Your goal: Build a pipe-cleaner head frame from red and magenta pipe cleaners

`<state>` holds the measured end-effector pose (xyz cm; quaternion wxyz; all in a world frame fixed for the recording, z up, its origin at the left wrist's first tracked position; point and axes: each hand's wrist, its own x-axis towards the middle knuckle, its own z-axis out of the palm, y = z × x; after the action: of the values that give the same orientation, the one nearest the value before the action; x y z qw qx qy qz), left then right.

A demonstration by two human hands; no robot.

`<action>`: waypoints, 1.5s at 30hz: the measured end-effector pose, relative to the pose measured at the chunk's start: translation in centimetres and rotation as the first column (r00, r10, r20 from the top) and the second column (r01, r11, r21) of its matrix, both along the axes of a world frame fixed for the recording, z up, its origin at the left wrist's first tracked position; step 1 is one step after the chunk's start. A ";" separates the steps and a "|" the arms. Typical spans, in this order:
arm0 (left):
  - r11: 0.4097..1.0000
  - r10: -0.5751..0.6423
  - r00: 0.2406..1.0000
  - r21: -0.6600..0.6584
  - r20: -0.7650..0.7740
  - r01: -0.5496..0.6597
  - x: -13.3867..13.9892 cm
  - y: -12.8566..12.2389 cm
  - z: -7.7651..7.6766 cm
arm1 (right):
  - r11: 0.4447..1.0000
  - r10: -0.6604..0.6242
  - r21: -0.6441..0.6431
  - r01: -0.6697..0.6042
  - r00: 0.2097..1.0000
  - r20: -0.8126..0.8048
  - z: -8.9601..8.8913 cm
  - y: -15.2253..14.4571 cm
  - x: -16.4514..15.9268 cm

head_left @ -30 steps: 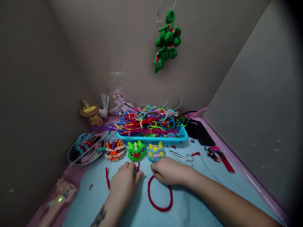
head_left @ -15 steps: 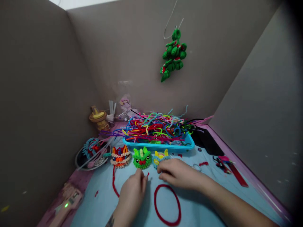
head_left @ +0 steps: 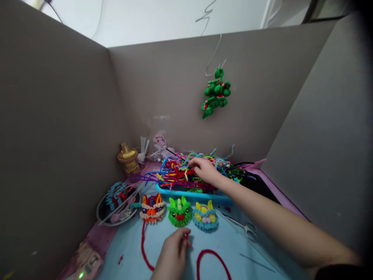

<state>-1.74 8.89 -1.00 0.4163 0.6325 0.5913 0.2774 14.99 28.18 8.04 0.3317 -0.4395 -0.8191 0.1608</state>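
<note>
Right hand (head_left: 205,170) is stretched out over the blue tray (head_left: 192,194) at the back of the table, fingers curled down into the pile of pipe cleaners (head_left: 186,171). It touches the strands; can't tell whether it actually grips one, the fingertips are buried in the tangle.

Left hand (head_left: 173,252) sits low near the table's front edge, fingers pinched closed on a short red piece (head_left: 186,235) at the fingertips. Red pipe cleaner loop (head_left: 214,260) lies on the blue mat (head_left: 233,249) just to the right of that hand, not touching it. A second red strand (head_left: 143,249) curves on the mat to its left.

Three finished heads stand in a row between the left hand and the tray: orange one (head_left: 151,208), green one (head_left: 180,211), blue one (head_left: 205,217). Scissors (head_left: 243,226) lie right of the blue one, under the right forearm. Bowl (head_left: 116,202) with bits far left. Green ornament (head_left: 216,93) hangs on the back wall.
</note>
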 end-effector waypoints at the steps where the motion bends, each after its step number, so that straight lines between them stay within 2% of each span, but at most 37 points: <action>1: 1.000 -0.007 1.000 0.024 -0.017 0.008 -0.1 0.0 0.0 | 1.000 0.027 -0.007 -0.027 0.999 0.047 -0.3 0.6 -0.6; 3: 0.998 -0.028 0.999 0.047 -0.036 0.030 -0.2 0.0 0.1 | 0.999 0.052 -0.015 -0.051 0.988 0.142 -0.9 1.3 -1.6; 6: 0.995 -0.090 0.994 0.025 -0.060 0.092 -0.1 0.1 0.1 | 0.999 0.021 -0.037 -0.011 0.950 0.310 -1.6 1.6 -2.6; 9: 0.993 -0.117 0.988 0.000 -0.103 0.117 0.1 0.1 0.2 | 0.996 -0.034 -0.047 0.070 0.849 0.528 -2.4 1.6 -2.8; 12: 0.996 -0.080 0.989 0.018 -0.126 0.083 0.2 -0.1 0.6 | 0.993 -0.072 -0.031 0.115 0.786 0.614 -2.8 1.6 -2.9; 15: 0.996 -0.088 0.986 -0.004 -0.141 0.089 0.3 -0.4 1.1 | 0.988 -0.115 -0.009 0.155 0.773 0.624 -2.5 1.7 -2.7; 19: 0.997 -0.073 0.982 0.014 -0.172 0.076 0.3 -0.7 1.7 | 0.971 -0.232 0.088 0.221 0.798 0.556 -0.8 2.3 -1.6; 22: 0.997 -0.073 0.980 0.017 -0.183 0.077 0.3 -0.8 1.9 | 0.924 -0.383 0.179 0.338 0.814 0.437 0.7 3.1 0.1; 25: 0.993 -0.115 0.971 -0.011 -0.210 0.115 0.4 -0.7 2.1 | 0.851 -0.522 0.260 0.456 0.792 0.318 1.8 3.7 1.8; 27: 0.992 -0.123 0.968 -0.024 -0.218 0.120 0.4 -0.6 2.3 | 0.803 -0.590 0.290 0.520 0.765 0.259 2.1 3.9 2.4; 29: 0.993 -0.118 0.970 -0.025 -0.214 0.116 0.4 -0.6 2.6 | 0.787 -0.612 0.290 0.545 0.749 0.253 1.9 3.6 2.3; 30: 0.993 -0.118 0.970 -0.024 -0.212 0.115 0.4 -0.6 2.7 | 0.797 -0.601 0.281 0.535 0.751 0.275 1.7 3.4 2.0; 32: 0.993 -0.117 0.968 -0.023 -0.220 0.115 0.4 -0.6 2.8 | 0.861 -0.508 0.222 0.457 0.777 0.372 0.8 2.6 0.9; 35: 0.994 -0.107 0.967 -0.011 -0.230 0.107 0.3 -0.6 2.5 | 0.974 -0.191 0.005 0.225 0.816 0.546 -0.8 1.1 -1.0; 38: 0.996 -0.088 0.970 0.012 -0.228 0.093 0.3 -0.6 1.9 | 0.991 -0.009 -0.109 0.081 0.840 0.542 -1.4 0.1 -1.7; 41: 0.995 -0.065 0.975 0.057 -0.214 0.078 0.3 -0.6 1.3 | 0.994 0.010 -0.108 0.036 0.916 0.401 -0.1 0.2 -0.7; 45: 0.992 -0.022 0.992 0.120 -0.121 0.037 0.6 -0.8 0.9 | 0.988 -0.157 0.034 0.153 0.952 0.263 2.3 0.6 1.6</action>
<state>-1.12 8.04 -0.15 0.3450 0.6809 0.5877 0.2684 16.60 28.82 10.31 0.2338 -0.5179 -0.8200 0.0688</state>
